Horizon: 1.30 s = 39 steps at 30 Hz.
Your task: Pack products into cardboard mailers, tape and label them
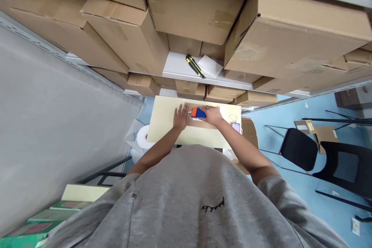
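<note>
On the pale yellow table [162, 124] lies a flat brown cardboard box [195, 124]. My left hand [180, 117] rests flat on the box's left end, fingers stretched out. My right hand [213, 115] is closed round a blue and orange tape dispenser [198, 113], which sits on top of the box between the two hands.
A phone [236, 127] with a white cable lies at the table's right end. A yellow and black utility knife [195, 66] and a white sheet lie on the shelf among stacked cardboard boxes [290, 35]. Black chairs [319, 155] stand on the right, a white roll [143, 136] on the left.
</note>
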Available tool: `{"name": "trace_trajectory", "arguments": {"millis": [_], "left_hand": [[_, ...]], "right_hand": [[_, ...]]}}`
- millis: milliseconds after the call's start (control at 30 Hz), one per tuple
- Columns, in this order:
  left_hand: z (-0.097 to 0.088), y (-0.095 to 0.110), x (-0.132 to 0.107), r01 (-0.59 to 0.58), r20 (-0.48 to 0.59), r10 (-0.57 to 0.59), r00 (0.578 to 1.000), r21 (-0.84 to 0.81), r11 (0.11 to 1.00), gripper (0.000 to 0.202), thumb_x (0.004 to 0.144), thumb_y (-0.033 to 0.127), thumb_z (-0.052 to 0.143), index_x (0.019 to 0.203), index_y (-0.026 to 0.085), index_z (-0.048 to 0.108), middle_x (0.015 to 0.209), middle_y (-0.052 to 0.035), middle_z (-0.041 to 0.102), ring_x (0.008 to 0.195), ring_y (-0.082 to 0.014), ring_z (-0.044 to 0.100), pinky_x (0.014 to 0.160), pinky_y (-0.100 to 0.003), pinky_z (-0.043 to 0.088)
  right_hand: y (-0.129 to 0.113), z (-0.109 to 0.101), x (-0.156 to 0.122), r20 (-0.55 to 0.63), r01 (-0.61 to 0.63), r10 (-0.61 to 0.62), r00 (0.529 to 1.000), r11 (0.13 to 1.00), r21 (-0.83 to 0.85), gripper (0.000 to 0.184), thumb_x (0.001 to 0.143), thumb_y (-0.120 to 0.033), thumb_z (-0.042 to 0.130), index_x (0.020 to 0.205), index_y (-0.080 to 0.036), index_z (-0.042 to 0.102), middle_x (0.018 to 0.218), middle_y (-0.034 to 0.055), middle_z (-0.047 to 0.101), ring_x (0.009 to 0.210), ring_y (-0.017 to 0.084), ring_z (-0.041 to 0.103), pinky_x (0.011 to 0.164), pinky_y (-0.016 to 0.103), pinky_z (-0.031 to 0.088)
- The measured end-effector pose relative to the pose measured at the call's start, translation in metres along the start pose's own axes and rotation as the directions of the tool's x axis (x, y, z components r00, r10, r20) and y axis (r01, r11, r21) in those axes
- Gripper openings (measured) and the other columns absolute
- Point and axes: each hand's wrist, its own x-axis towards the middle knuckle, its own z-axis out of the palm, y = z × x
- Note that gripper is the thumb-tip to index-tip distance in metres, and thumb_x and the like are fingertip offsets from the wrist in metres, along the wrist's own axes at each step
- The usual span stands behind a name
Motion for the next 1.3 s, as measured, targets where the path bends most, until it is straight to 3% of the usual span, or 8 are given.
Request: {"name": "trace_trajectory", "arguments": {"millis": [333,600,1000,1300], "left_hand": [[-0.008,0.011,0.002,0.084,0.039,-0.083,0.996,-0.017,0.996,0.066,0.107,0.035,0.032,0.172,0.028,0.022,0.178,0.0005,0.024,0.168,-0.0276,0.003,0.135,-0.059,-0.004],[-0.01,0.008,0.002,0.07,0.066,-0.069,0.995,-0.023,0.997,0.067,0.106,0.032,0.032,0.172,0.028,0.021,0.179,0.0002,0.021,0.168,-0.0282,-0.001,0.134,-0.062,-0.004],[-0.013,0.012,0.001,0.068,0.058,-0.068,0.996,0.004,0.998,0.07,0.104,0.029,0.036,0.172,0.027,0.02,0.179,-0.0011,0.02,0.168,-0.0294,-0.002,0.134,-0.064,-0.005],[-0.011,0.011,0.003,0.066,0.076,-0.07,0.995,0.053,0.996,0.069,0.105,0.029,0.033,0.173,0.026,0.019,0.179,0.0004,0.019,0.168,-0.0285,-0.004,0.134,-0.062,-0.008]], "right_hand": [[0.003,0.004,-0.002,-0.046,-0.02,0.019,0.999,1.0,-0.017,0.071,0.095,-0.06,0.067,0.156,-0.025,0.054,0.136,0.0153,0.072,0.114,0.034,0.071,0.093,0.04,0.052],[0.029,0.008,-0.025,-0.037,-0.069,0.069,0.997,0.998,0.01,0.071,0.096,-0.064,0.065,0.155,-0.025,0.054,0.135,0.0153,0.072,0.115,0.034,0.071,0.089,0.038,0.052],[0.073,0.01,-0.05,-0.094,-0.057,0.06,0.994,0.998,0.036,0.072,0.094,-0.061,0.069,0.156,-0.028,0.055,0.149,0.0104,0.066,0.122,0.032,0.069,0.097,0.039,0.052],[0.081,0.021,-0.06,-0.055,-0.13,0.131,0.99,0.991,0.02,0.075,0.093,-0.067,0.068,0.158,-0.031,0.054,0.126,0.0113,0.074,0.111,0.031,0.072,0.087,0.035,0.051]]}}
